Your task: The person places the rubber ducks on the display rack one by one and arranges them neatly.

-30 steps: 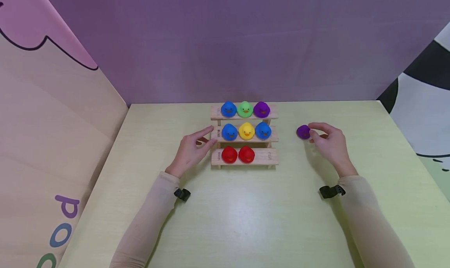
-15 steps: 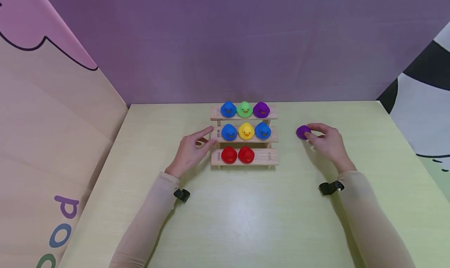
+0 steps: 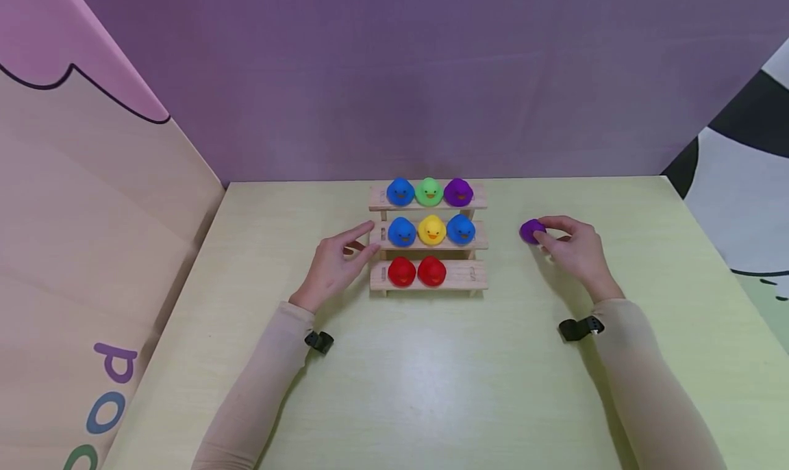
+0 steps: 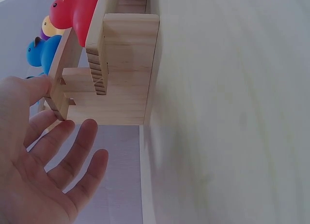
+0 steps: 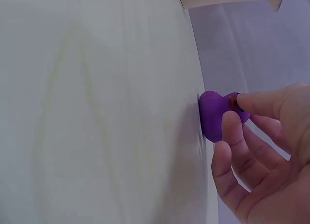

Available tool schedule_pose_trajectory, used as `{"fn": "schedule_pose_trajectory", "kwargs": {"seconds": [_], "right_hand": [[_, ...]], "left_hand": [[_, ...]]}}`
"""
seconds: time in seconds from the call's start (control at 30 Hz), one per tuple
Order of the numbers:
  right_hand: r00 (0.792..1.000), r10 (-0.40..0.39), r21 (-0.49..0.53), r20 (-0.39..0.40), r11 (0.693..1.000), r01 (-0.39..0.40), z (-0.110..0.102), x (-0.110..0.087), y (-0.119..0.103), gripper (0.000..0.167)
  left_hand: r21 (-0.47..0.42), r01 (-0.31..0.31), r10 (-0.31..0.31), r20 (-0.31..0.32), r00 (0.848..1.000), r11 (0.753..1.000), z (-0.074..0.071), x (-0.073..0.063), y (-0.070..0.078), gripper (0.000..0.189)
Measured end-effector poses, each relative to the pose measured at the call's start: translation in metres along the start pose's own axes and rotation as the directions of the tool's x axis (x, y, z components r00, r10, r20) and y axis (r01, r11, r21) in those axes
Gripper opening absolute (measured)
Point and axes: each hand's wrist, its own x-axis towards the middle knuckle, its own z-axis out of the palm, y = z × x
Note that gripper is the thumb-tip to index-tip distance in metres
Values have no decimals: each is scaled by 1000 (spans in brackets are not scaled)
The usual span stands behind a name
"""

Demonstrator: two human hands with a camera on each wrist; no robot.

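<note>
In the head view, a three-tier wooden rack (image 3: 462,275) stands near the table's back edge, bearing several small rubber ducks. My left hand (image 3: 335,261) is at its left side, thumb and index finger holding the end of the middle plank (image 4: 60,96); the other fingers spread loosely below. To the right of the rack, a purple rubber duck (image 3: 530,231) stands on the table. Thumb and fingers of my right hand (image 3: 573,251) pinch this duck by its head (image 5: 226,105), its base against the tabletop.
The top tier has a blue duck (image 3: 401,192), a green duck (image 3: 429,192) and another purple duck (image 3: 459,192). Two blue ducks flank a yellow duck (image 3: 432,230) on the middle tier. Two red ducks (image 3: 402,272) occupy the bottom tier's left part. A purple wall (image 3: 431,79) rises behind.
My right hand has shifted slightly left and its thumb has closed in on the purple duck, which has hardly moved. The left hand and the rack stay in place.
</note>
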Motion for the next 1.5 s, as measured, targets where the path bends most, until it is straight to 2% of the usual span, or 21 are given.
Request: {"fn": "schedule_pose_trajectory", "kwargs": {"seconds": [0.4, 0.87, 1.27, 1.5], "right_hand": [[998, -27, -47, -53, 999, 25, -1, -13, -12, 49], [996, -68, -71, -59, 995, 64, 5, -26, -20, 48], [996, -68, -74, -66, 995, 63, 9, -33, -23, 45], [996, -76, -72, -57, 995, 71, 11, -38, -25, 47]], "left_hand": [[-11, -9, 9, -7, 1000, 1000, -1, -1, 0, 52], [-17, -2, 2, -5, 1000, 1000, -2, -1, 0, 53], [-21, -20, 20, -8, 1000, 1000, -2, -1, 1, 53], [-21, -4, 4, 0, 1000, 1000, -1, -1, 0, 53]]}}
